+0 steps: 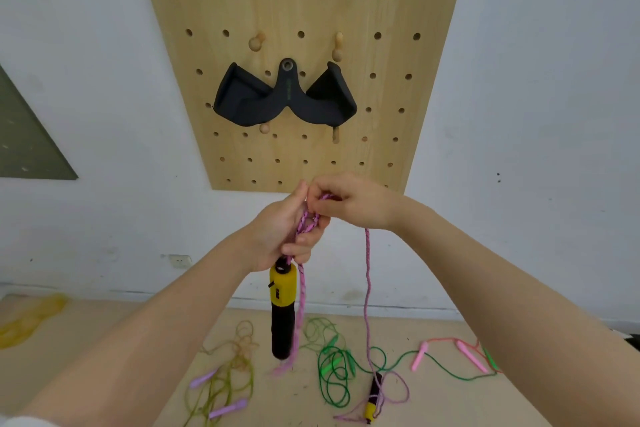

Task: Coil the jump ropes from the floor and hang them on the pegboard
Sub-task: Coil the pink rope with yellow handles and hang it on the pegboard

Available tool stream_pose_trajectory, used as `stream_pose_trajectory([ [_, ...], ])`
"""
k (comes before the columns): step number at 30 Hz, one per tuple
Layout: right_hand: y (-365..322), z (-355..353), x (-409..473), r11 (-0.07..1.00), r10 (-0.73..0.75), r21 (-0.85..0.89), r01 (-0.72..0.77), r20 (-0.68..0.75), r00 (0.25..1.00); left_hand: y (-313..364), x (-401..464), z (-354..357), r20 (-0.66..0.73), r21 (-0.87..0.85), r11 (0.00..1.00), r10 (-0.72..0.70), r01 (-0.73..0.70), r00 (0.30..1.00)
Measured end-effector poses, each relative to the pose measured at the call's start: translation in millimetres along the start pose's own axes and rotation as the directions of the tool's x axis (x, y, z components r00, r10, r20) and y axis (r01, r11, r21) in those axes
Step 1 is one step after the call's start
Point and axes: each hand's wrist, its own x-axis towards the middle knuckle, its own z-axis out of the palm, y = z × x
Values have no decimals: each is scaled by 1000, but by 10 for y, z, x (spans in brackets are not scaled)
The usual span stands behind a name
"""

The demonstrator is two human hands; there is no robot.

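Observation:
My left hand (284,232) grips loops of a pink braided jump rope (302,291) in front of the wooden pegboard (301,10). One yellow-and-black handle (283,308) hangs just below that hand. My right hand (349,201) pinches the same rope at the top, touching the left hand's fingers. A single pink strand drops from the right hand to the floor, where the second yellow-and-black handle (373,397) lies. Wooden pegs (256,42) stick out of the board.
A black grip attachment (284,97) hangs on the pegboard. On the wooden floor lie a green rope (334,371), an olive rope with purple handles (228,381), a coral rope with pink handles (460,350) and a yellow rope (31,319). A white wall stands behind.

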Motion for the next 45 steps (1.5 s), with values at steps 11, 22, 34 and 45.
stream_pose_trajectory([
  [11, 63, 115, 6, 972, 64, 216, -92, 133, 989, 18, -45, 60, -74, 192, 981, 33, -18, 997],
  [22, 328, -190, -88, 942, 74, 311, -128, 181, 981, -89, -119, -29, -64, -111, 975, 184, -191, 981],
  [34, 583, 132, 3, 955, 255, 198, -221, -169, 952, 44, -36, 36, -159, -218, 951, 190, -222, 969],
  [45, -112, 451, 42, 808, 243, -590, 2, 337, 910, -179, 67, -73, -363, 49, 986, 167, -160, 917],
])
